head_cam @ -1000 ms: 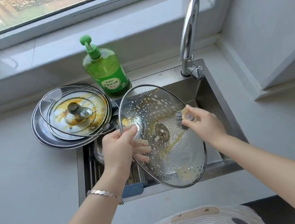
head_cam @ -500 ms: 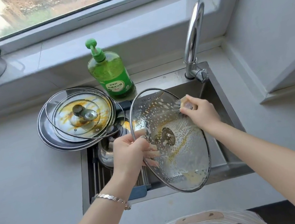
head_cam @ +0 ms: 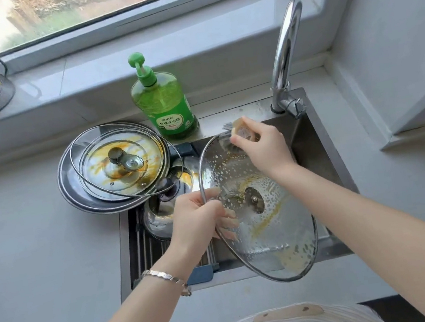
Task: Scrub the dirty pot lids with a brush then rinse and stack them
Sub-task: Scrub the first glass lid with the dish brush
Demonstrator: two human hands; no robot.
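One soapy glass lid [head_cam: 279, 236] tilts over the sink [head_cam: 311, 144], left hand [head_cam: 197, 217] curled round its left rim, right hand [head_cam: 263, 145] clamped on the one brush [head_cam: 228, 134] at its far rim, three more lids [head_cam: 115, 174] stacked left of both grips.

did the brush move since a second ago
Yes: the brush in the right hand went from the middle of the lid to its far rim, nearer the faucet.

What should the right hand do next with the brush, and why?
Probably draw the brush down toward the middle of the lid: its bristles are at the far rim, while yellow streaks show beside the knob and lower down. The left hand grips its left rim.
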